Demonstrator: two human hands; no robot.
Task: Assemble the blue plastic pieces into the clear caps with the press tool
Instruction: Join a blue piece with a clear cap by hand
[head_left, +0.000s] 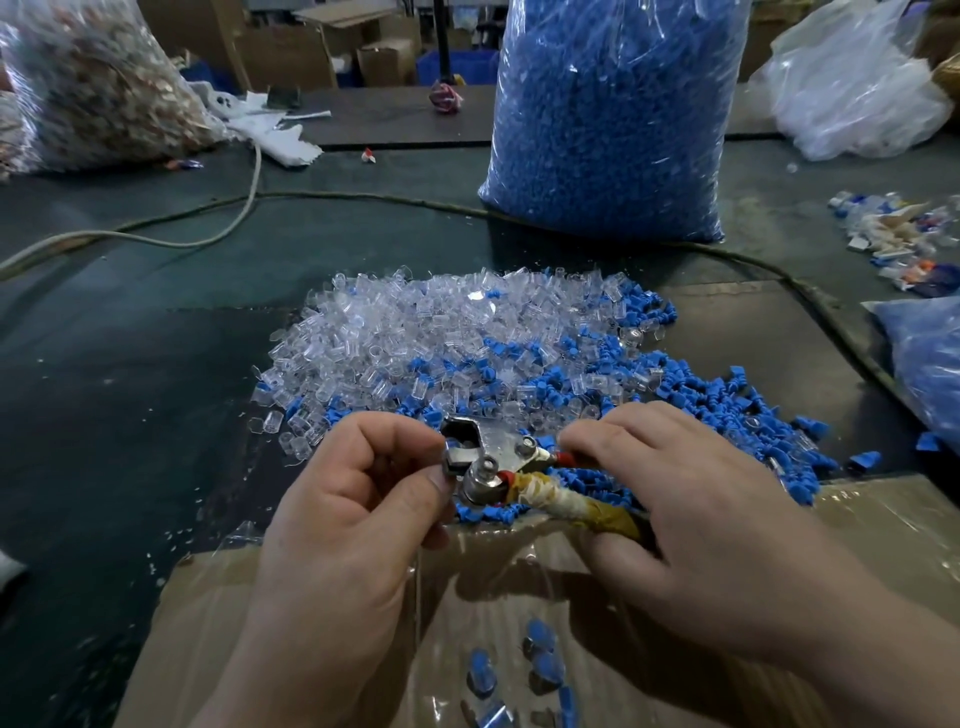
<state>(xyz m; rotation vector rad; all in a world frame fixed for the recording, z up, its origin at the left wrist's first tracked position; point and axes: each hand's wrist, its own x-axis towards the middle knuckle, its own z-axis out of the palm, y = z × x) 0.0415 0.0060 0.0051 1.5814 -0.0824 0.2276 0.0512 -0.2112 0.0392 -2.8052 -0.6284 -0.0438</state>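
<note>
A metal press tool (488, 457) with tape-wrapped handles (576, 506) is held over the near edge of the pile. My right hand (691, 519) grips the handles. My left hand (353, 509) pinches at the tool's jaw with thumb and curled fingers; whatever piece sits there is hidden. Behind the tool lies a heap of clear caps (415, 332) mixed with blue plastic pieces (696, 389), the blue ones mostly to the right. Several assembled blue-in-clear caps (540, 665) lie in the plastic-lined cardboard box (218, 623) below my hands.
A tall clear bag of blue pieces (608, 119) stands behind the pile. A cable (332, 196) runs across the dark table. Another bag (93, 88) sits far left, a white bag (852, 88) far right, mixed small parts (893, 234) at right.
</note>
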